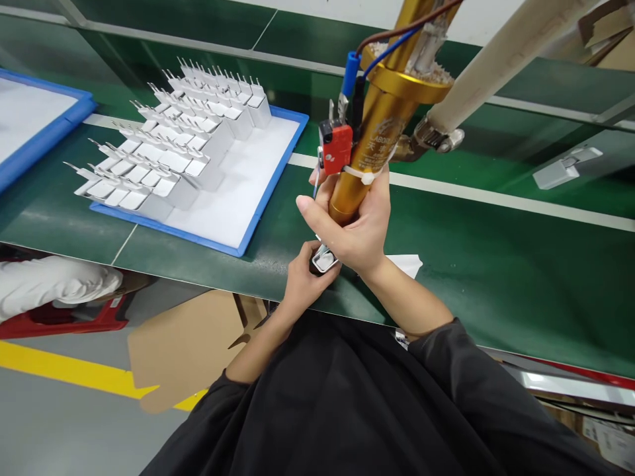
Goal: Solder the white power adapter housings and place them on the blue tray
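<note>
My right hand (364, 231) is wrapped round a gold cylindrical hand tool (384, 125), held tilted with its lower end downward. A red microswitch (338, 147) with blue and brown wires is fixed to the tool's side, beside my raised thumb. Lower down, my left hand (303, 281) grips a small white rectangular case (325, 260) by its sides, with its open end up. The tool's tip is hidden behind my right hand, so I cannot tell whether it touches the case. A white scrap (405, 264) lies behind my right wrist.
A blue-edged tray (243, 228) on the left carries rows of white cases with wire ends (173, 139). Another blue-edged tray (40, 119) stands farther left. A thick pale hose (506, 56) joins the tool. One white case (565, 170) lies right on the green bench (496, 264). Cardboard (183, 344) is below.
</note>
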A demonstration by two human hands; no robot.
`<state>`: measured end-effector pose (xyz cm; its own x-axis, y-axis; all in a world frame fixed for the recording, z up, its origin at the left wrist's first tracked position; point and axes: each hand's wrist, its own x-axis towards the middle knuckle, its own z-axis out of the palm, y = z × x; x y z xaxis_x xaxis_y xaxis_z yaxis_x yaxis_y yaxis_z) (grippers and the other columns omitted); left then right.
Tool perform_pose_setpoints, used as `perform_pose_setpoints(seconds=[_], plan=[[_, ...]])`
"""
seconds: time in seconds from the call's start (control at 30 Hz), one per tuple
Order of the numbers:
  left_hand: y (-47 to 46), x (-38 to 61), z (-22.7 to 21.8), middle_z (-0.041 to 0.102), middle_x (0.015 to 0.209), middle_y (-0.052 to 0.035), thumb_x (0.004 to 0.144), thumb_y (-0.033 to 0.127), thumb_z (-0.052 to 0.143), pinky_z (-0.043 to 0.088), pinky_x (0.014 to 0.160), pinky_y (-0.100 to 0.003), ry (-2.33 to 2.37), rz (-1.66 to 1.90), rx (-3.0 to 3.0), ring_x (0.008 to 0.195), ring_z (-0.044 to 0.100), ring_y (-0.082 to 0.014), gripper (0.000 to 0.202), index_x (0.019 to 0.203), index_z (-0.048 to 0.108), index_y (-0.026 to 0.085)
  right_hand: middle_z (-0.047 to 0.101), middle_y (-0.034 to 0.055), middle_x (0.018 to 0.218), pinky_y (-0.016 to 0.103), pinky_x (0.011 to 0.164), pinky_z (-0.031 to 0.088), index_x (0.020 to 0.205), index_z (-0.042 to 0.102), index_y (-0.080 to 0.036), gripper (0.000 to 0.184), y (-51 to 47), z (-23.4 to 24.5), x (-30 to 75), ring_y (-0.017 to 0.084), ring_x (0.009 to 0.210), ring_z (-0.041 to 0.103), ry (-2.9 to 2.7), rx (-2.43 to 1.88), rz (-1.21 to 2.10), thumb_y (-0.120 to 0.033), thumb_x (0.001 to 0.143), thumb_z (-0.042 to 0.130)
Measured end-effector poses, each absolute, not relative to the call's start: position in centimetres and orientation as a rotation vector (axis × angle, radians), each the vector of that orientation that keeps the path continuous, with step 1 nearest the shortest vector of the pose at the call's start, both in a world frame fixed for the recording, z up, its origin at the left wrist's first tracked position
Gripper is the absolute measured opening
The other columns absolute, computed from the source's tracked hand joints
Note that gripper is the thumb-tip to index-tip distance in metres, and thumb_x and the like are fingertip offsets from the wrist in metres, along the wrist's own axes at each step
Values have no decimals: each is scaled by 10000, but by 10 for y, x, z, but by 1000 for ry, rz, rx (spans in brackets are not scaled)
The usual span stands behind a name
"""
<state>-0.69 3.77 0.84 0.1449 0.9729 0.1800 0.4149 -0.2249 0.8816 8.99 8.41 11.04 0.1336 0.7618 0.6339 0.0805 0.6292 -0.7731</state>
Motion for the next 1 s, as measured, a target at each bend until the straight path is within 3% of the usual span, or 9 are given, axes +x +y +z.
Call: perform_pose_setpoints(seconds=[0.27, 0.43, 0.63, 0.7, 0.87, 1.0], plan=[[37, 11, 7, 644, 786, 9, 701, 348, 708, 477, 578, -218, 1303, 1309, 1637, 641, 599, -122, 379, 988, 525, 182, 484, -44, 764, 251, 494, 436, 955, 363, -248, 188, 82, 108, 90, 35, 509, 408, -1335, -727, 634, -290, 850, 514], [37, 13, 6, 655, 793, 4, 715, 333, 706, 493, 603, -226, 1272, 1325, 1586, 658, 621, -126, 374, 999, 516, 182, 511, -29, 852, 251, 561, 481, 945, 362, -243, 260, 82, 112, 89, 38, 590, 464, -1316, -698, 612, -249, 794, 574], [36, 14, 1, 640, 784, 20, 695, 334, 735, 469, 562, -213, 1275, 1344, 1586, 622, 602, -112, 439, 1038, 498, 196, 536, -7, 978, 262, 521, 455, 972, 367, -243, 203, 84, 108, 92, 22, 541, 423, -1307, -741, 628, -254, 834, 515], [36, 14, -1, 643, 800, 12, 703, 341, 729, 474, 578, -217, 1266, 1356, 1596, 642, 610, -118, 447, 1057, 501, 192, 535, -16, 948, 259, 523, 458, 963, 372, -243, 209, 83, 109, 92, 22, 541, 428, -1312, -724, 620, -254, 831, 533], [35, 14, 2, 673, 868, -30, 726, 354, 723, 517, 690, -261, 1278, 1291, 1611, 767, 662, -164, 465, 1101, 518, 173, 421, -71, 640, 278, 613, 515, 1008, 396, -266, 307, 80, 111, 90, 75, 607, 508, -1339, -721, 593, -289, 809, 630], [35, 10, 11, 689, 901, -43, 735, 357, 714, 522, 698, -267, 1342, 1167, 1622, 790, 671, -178, 454, 1112, 535, 178, 462, -55, 685, 292, 561, 511, 1073, 377, -285, 335, 83, 107, 92, 79, 557, 487, -1363, -686, 630, -437, 848, 574]])
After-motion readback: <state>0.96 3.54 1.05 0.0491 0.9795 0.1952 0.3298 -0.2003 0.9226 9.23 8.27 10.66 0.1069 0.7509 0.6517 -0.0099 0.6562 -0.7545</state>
